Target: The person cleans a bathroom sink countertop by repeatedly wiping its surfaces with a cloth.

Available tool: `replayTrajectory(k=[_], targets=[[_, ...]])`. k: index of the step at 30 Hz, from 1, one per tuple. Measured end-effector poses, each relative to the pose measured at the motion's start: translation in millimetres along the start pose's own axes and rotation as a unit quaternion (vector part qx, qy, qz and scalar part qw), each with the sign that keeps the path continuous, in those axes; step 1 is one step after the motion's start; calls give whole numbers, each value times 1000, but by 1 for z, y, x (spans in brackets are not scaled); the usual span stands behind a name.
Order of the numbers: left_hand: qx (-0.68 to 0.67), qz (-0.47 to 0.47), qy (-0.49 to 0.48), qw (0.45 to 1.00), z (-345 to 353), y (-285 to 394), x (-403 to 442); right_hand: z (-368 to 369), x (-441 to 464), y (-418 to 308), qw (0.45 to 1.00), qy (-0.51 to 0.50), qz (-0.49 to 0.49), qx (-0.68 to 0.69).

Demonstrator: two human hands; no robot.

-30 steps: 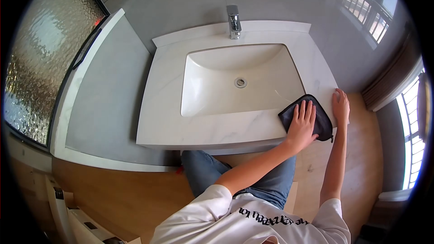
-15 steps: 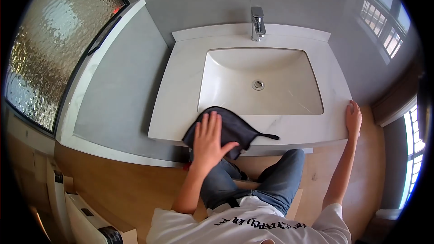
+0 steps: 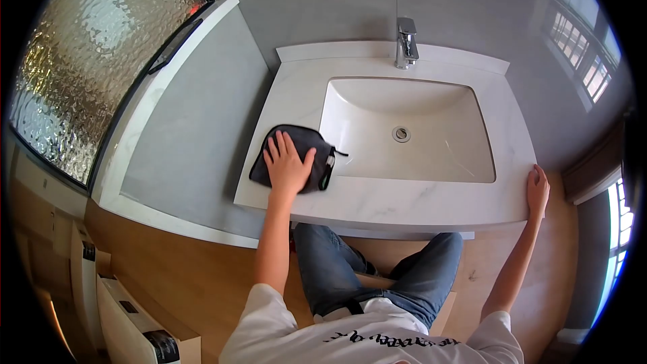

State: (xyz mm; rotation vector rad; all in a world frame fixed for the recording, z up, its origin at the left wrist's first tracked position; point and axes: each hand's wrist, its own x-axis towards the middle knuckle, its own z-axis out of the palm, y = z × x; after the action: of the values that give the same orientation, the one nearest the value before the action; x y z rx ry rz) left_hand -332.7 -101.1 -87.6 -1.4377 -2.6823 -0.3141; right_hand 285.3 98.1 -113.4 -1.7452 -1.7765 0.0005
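A dark grey cloth (image 3: 312,141) with a black edge, a tag and a thin hanging loop lies on the left part of the white marbled countertop (image 3: 397,203). My left hand (image 3: 288,165) rests flat on top of it, fingers spread, covering its middle. The loop reaches over the rim of the white sink basin (image 3: 431,152). At the right end of the countertop, my right hand (image 3: 538,192) lies against the edge with its fingers stretched out, holding nothing.
Behind the basin stands a chrome faucet (image 3: 406,44), and a round drain (image 3: 401,134) sits in the basin floor. A low grey partition with a white ledge (image 3: 145,101) and textured glass borders the left. Cardboard boxes (image 3: 145,323) stand at the lower left.
My left hand and the cloth have moved from the front edge forward and left onto the countertop. The cloth now lies flatter. My right hand stays at the edge; the view has shifted slightly.
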Motion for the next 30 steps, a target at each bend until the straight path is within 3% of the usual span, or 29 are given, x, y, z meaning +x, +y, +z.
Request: replayTrajectory(k=[5,13,17,23,27,30], targets=[[14,-22,-22,999,11,3,50,-1,-2,-1,1000,2,-16,1],[-18,60,37,997,-2,-6,-62,-2,-3,1,1000,-13,-11,-9],[-5,67,48,997,-12,-6,-74,0,-4,2,1000,-9,5,-15],[10,54,-62,997,-8,-5,11,-7,-5,-6,1000,-12,20,-19],[14,47,-47,998,16,9,103,-7,-5,-3,1000,-10,14,-8],[7,-25,-10,1000,33,27,167,-8,-5,-5,1000,-14,20,-7]])
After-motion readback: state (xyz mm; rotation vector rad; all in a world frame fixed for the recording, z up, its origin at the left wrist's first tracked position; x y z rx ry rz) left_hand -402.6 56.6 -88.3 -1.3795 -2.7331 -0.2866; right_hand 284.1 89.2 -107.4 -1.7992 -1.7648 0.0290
